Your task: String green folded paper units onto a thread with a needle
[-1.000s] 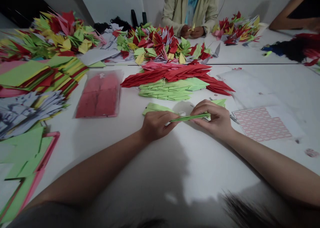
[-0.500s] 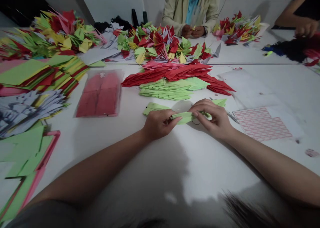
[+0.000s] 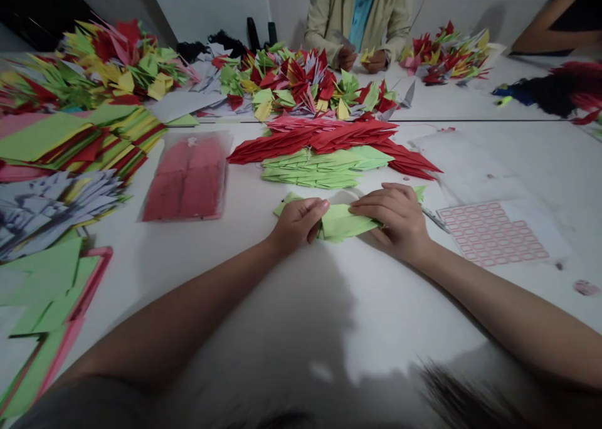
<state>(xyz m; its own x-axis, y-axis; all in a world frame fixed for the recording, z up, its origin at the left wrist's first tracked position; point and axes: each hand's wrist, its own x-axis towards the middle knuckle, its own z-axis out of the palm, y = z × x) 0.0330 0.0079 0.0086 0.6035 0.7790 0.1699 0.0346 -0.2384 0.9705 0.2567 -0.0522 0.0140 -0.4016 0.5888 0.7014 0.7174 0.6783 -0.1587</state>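
Just above the white table, a folded piece of light green paper (image 3: 342,223) spans the gap between my two hands. My left hand (image 3: 300,223) pinches its left end between thumb and fingers. My right hand (image 3: 395,221) is closed on the right end, fingers over the top and the thumb mostly hidden beneath. Green points of paper stick out behind both hands. Directly beyond lies a stack of folded green paper strips (image 3: 310,169), with long folded red paper pieces (image 3: 352,137) behind it.
Left of my hands lies a clear packet of red paper (image 3: 185,181). Paper stacks (image 3: 51,140) fill the left side. A label sheet (image 3: 493,234) lies right. Heaps of folded paper (image 3: 301,81) line the far table, where a person (image 3: 360,27) sits holding yellow paper.
The green paper between my hands has turned so a broader face shows. My right fingers have flattened over it. Across the table, the person's hands have moved apart.
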